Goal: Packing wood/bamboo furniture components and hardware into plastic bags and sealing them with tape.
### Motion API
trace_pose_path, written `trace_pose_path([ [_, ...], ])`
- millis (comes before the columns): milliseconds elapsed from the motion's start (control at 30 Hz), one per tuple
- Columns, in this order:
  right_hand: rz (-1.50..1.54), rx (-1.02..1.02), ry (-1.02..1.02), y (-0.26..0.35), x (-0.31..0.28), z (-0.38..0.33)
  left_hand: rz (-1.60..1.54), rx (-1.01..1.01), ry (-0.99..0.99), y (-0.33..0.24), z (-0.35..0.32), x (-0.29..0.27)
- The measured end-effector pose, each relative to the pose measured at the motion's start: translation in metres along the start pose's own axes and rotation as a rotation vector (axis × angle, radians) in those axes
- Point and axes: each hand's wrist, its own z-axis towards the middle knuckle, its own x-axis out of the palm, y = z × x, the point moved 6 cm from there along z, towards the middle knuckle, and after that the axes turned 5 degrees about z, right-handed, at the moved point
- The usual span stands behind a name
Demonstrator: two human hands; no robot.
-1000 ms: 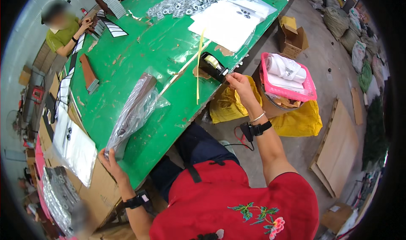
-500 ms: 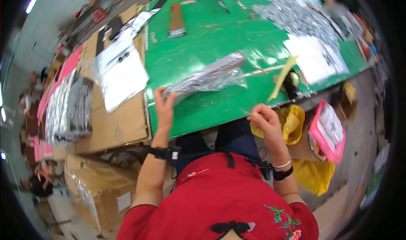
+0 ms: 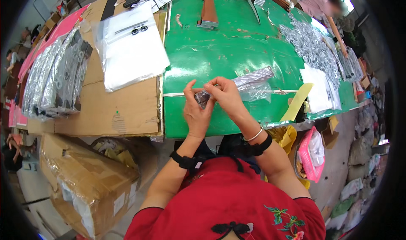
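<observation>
Both hands at frame centre pinch near end of long clear bag (image 3: 247,83) over green counter (image 3: 220,50): left hand (image 3: 195,113) grips below, right hand (image 3: 226,97) works mouth. Best: keep far end flat on counter, hold mouth taut, fingers close together.

Green table (image 3: 220,50); yellow strip (image 3: 298,101); pink basket (image 3: 308,159); brown cardboard (image 3: 118,105).
</observation>
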Motion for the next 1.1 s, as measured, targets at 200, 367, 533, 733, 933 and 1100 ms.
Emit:
trace_pose_path([
  [200,-0.294,0.075,-0.026,0.002,-0.008,0.01,0.071,0.033,-0.069,-0.005,-0.001,0.001],
  [367,-0.532,0.083,0.012,0.003,-0.009,0.015,0.094,0.118,-0.13,-0.007,-0.003,0.0],
  [533,-0.651,0.091,0.028,0.008,-0.009,0.015,0.084,0.065,-0.076,-0.009,-0.004,0.0],
  [733,-0.735,0.086,0.079,0.046,-0.002,0.003,0.063,0.091,-0.048,-0.006,-0.003,0.005],
  [933,-0.444,0.111,-0.005,0.04,-0.013,-0.03,0.105,0.096,-0.04,-0.006,-0.005,0.008],
  [1100,-0.103,0.183,-0.102,0.012,-0.024,-0.044,0.127,0.112,-0.038,-0.004,-0.005,0.01],
])
